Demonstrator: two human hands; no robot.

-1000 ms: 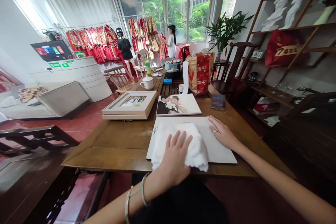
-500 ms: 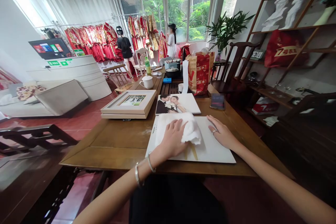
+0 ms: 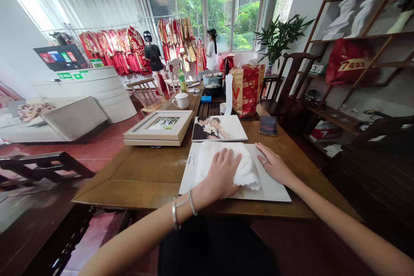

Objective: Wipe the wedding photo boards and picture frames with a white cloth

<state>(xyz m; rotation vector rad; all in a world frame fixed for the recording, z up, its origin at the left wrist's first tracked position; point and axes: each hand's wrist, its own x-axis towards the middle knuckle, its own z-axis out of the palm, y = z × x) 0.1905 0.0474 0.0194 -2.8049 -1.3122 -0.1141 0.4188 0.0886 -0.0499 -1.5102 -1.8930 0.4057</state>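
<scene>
Head view, and the left hand [image 3: 223,177] is pressed flat on a white cloth [image 3: 233,161], fingers [image 3: 230,158] spread apart across the fabric, palm down, not gripping, just pushing. The cloth lies bunched on a white album [image 3: 271,185] that sits at the near edge of the wooden table [image 3: 145,172], right in front of the person. The album's long axis runs left to right across the table, its near right corner pointing toward the table's right side; the cloth stretches the same way, a rumpled band across the album's far half. The right hand [image 3: 274,166] rests on the album's right part, just beside the cloth, fingers loosely apart and laid flat, a ring on one of them, holding nothing.

Just beyond the album lies a wedding photo book [image 3: 220,128], and to its left a framed picture [image 3: 160,127] stacked on another frame. A white mug [image 3: 181,100] stands further up the table, and a red gift bag [image 3: 247,88] to the right of it.

Against half a second ago, the left hand and cloth have slid right and nearer, covering more of the album's middle; the cloth has spread wider. The right hand has barely shifted. The album stays put.
</scene>
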